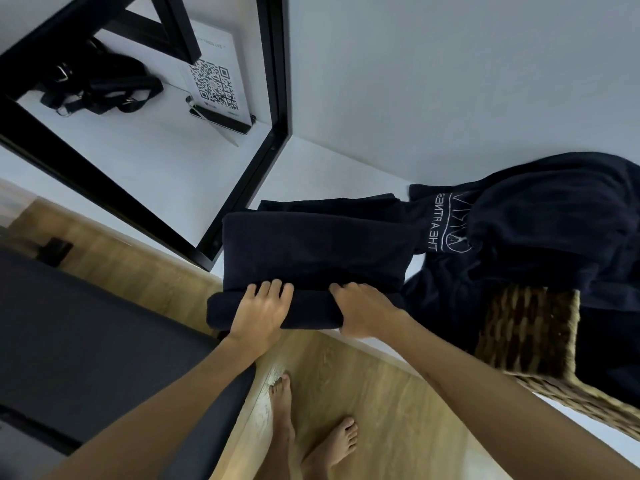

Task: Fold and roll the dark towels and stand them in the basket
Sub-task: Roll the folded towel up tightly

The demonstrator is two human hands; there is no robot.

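L hand (262, 308) and R hand (363, 311) both lie over the rolled near end of the folded towel (311, 247), fingers curled onto the roll, gripping it. Unrolled part extends away from hands on white surface (311, 161). Wicker basket (530, 327) just R of R hand; loose dark towels (540, 216) behind it.

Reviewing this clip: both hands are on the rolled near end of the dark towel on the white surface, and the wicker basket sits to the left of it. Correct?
Not quite. The head view shows the wicker basket to the right of the dark towel, not the left. The rest holds: left hand and right hand both rest on the rolled near end, on the white surface.
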